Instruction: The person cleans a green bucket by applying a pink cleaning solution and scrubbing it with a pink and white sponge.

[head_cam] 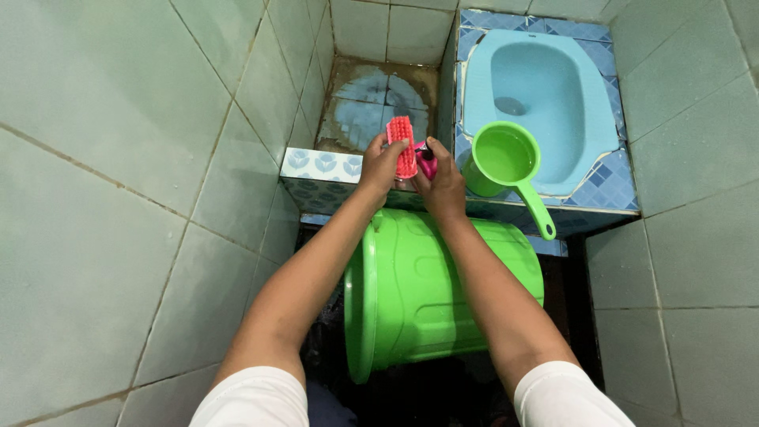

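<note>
There was only one view, from a camera on the person's head. It looked steeply down and forward along both forearms, close to them. The white sleeves [253,399] were at the near edge, the squat toilet [545,95] at the far right, and the tiled wall [118,198] filled the left side.

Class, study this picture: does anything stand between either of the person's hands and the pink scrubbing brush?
Nothing visible does. The left hand already grips the pink brush, bristles up, and the right hand, holding a small magenta object, is right against it. The green bucket lies below the forearms; the green dipper sits to the right.
</note>
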